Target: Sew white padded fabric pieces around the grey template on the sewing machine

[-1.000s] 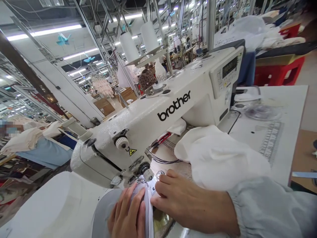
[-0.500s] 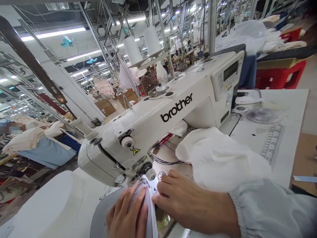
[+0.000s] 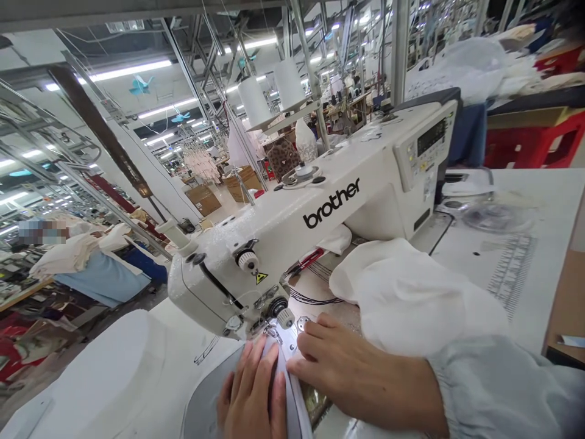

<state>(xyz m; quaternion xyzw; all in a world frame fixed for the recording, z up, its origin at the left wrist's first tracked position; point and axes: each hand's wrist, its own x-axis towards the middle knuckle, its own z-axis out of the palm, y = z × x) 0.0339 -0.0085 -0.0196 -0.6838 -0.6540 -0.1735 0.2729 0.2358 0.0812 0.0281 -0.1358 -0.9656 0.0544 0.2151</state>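
A white sewing machine [image 3: 278,238] marked "brother" stands across the middle. Its lit presser foot [image 3: 273,331] is low at the left end of the head. Under my left hand [image 3: 253,390] lies a grey fabric piece [image 3: 205,399] with a pale edge strip; the fingers rest flat on it, pointing at the foot. My right hand [image 3: 351,372] is just right of the foot, fingers curled, with thumb and forefinger at the fabric's pale edge. The exact grip of those fingertips is partly hidden. The needle tip cannot be made out.
Bunched white cloth [image 3: 406,292] lies on the machine bed beyond my right wrist. A red-handled tool [image 3: 308,261] sits under the arm, beside dark threads. A ruler scale [image 3: 512,265] marks the table at right. White thread cones [image 3: 253,100] stand behind. More white material [image 3: 109,366] spreads left.
The view has swung slightly, so the machine and background appear shifted right. Both hands stay beside the presser foot on the grey fabric, with little movement relative to the machine.
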